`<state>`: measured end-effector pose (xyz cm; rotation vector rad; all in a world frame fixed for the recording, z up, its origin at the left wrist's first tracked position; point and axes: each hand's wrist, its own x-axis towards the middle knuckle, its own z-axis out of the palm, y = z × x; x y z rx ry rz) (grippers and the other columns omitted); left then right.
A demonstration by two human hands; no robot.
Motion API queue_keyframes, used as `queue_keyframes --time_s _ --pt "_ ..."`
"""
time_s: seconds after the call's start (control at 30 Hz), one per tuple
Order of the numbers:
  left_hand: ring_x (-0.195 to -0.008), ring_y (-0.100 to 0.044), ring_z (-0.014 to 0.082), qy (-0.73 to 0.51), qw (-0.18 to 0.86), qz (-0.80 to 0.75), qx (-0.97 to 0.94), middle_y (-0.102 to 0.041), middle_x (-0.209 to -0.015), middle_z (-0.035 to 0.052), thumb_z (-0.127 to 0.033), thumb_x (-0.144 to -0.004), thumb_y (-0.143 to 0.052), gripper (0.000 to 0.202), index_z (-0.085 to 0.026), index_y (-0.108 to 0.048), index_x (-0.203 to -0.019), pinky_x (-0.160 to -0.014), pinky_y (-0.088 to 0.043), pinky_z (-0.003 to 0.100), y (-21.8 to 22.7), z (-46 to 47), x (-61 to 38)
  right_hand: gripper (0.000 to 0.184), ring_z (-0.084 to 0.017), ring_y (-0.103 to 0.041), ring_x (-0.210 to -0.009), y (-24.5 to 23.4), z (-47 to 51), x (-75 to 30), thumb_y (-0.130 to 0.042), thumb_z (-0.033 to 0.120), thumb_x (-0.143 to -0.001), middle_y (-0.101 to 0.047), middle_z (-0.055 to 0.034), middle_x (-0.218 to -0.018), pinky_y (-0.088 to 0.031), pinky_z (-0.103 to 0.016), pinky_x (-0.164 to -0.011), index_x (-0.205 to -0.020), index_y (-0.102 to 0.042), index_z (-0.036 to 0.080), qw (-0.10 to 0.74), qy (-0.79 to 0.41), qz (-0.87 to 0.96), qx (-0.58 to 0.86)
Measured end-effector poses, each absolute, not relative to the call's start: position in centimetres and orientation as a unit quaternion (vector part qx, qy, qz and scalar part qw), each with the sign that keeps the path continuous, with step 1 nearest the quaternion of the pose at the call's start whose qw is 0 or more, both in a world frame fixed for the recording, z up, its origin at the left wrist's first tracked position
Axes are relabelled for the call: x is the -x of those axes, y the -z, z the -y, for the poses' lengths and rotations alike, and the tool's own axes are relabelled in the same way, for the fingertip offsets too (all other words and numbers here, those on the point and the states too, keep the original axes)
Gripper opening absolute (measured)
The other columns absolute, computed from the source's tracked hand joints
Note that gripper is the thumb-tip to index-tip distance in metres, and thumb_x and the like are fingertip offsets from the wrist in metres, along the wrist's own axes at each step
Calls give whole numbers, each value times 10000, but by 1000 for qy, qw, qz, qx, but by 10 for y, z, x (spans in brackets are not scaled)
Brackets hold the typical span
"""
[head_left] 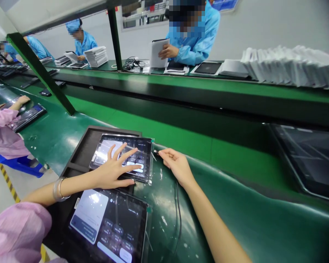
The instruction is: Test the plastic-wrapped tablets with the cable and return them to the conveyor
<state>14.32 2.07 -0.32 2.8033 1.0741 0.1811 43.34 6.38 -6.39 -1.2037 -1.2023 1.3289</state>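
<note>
Pressing spread left hand [113, 170] flat on the thin, rigid, likely fragile, slick-glass tablet [123, 156] in the black tray [83, 146], right hand [175, 164] pinching the cable plug [155, 152] at its edge.

Across from me: person in blue [197, 40] holding white tablet [157, 51], stacked white sleeves [290, 65] far right, pink-sleeved co-worker [4, 128] left.

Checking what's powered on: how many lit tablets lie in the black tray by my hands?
2: far tablet under the left hand, near tablet at the tray's front. Others elsewhere may be hidden.
</note>
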Motion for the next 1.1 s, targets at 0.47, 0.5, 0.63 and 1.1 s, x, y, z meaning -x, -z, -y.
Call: queue_keyframes --time_s 0.47,0.5,0.63,1.1 --pt "-1593 -39 574 -54 133 -283 -948 -90 -1783 143 -866 -738 -737 1154 -339 -315 -1674 -1191 -10 862 -18 33 -152 544 -87 -314 -478 63 -65 -435 -867 687 -708 -433 71 -504 -143 -294 -508 -803 -715 173 523 -570 445 452" --pt "-1594 -47 572 -46 145 -263 -953 -113 -1780 144 -875 -708 -752 1199 -338 -298 -1679 -1187 -6 867 -19 43 -153 545 -89 -309 -476 62 -65 -435 -865 689 -710 -432 70 -502 -134 -296 -500 -807 -716 174 524 -570 444 451" --pt "-1599 -84 551 -16 142 -216 -966 -201 -1762 149 -837 -700 -793 1221 -310 -291 -1680 -1185 63 858 -15 67 -154 544 -93 -305 -475 62 -65 -435 -870 687 -705 -439 67 -505 -121 -299 -486 -809 -714 177 525 -572 441 451" --pt "-1586 -120 573 -65 123 -261 -955 -169 -1769 144 -806 -788 -747 1140 -378 -202 -1693 -1168 -119 897 0 72 -144 560 -105 -341 -517 63 -70 -430 -904 684 -630 -491 50 -518 -183 -299 -543 -693 -677 176 482 -566 464 483"
